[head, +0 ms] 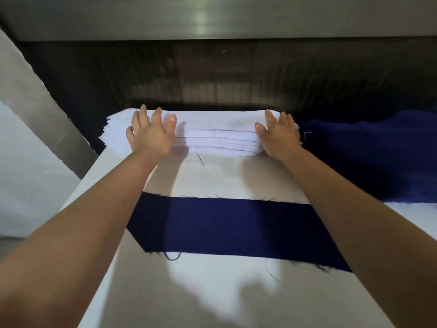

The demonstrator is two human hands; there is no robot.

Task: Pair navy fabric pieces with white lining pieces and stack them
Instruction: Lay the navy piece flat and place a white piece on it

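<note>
Lying across the desk (212, 294) is a navy strip (224, 228). At the far edge, left hand (151, 136) and right hand (279, 136) rest on the white stack (212, 138), fingers (157, 116) straight, spread. Navy pile (366, 150) fills the far right corner.

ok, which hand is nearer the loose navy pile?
Right. The right hand rests on the white stack beside the navy pile; the left hand is at the stack's far end.
</note>
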